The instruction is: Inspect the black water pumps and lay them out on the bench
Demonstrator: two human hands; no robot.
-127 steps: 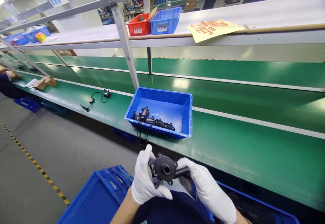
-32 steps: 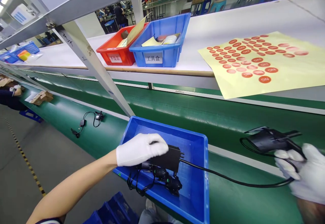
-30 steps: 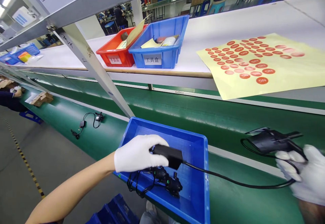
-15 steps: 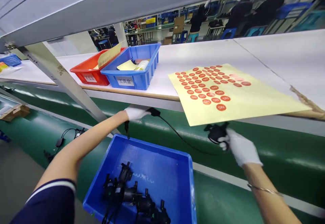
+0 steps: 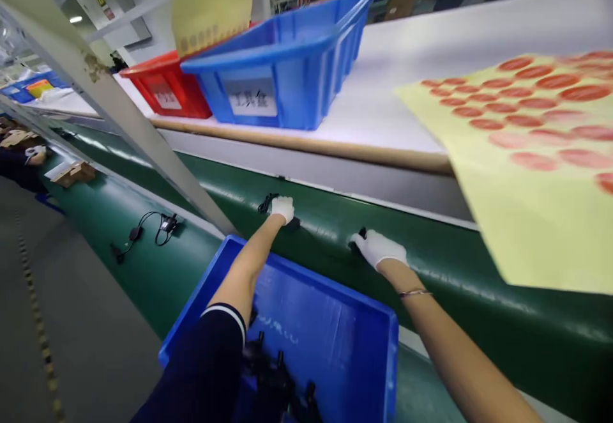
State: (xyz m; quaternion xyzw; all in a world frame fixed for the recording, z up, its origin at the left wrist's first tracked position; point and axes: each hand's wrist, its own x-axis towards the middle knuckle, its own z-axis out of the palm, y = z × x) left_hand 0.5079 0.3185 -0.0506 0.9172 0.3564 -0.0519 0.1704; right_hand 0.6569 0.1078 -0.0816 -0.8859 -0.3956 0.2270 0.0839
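My left hand [image 5: 281, 208], in a white glove, is closed over a small black adapter box [image 5: 295, 223] at the green conveyor belt [image 5: 325, 218]. Beside those fingers lies a bundled black cable [image 5: 267, 203]. Farther right, my gloved right hand [image 5: 382, 248] grips a black pump-like unit [image 5: 356, 245], mostly covered by the fingers and low over the same belt. Below both hands stands a blue crate [image 5: 335, 333] holding several black pump-like units [image 5: 278, 378], partly hidden by my left arm.
Above the belt, a white shelf [image 5: 397, 110] carries a blue bin [image 5: 297, 84], a red bin [image 5: 163, 84] and a yellow sticker sheet [image 5: 536, 218] overhanging its edge. A slanted post [image 5: 143, 135] stands left. Another corded device [image 5: 167, 223] and cardboard [image 5: 74, 174] lie on the left surface.
My view has swung left and closer to the shelf. The right hand has moved left toward the left hand, bringing the pump-like unit down near the belt. The left hand has lowered with the adapter box.
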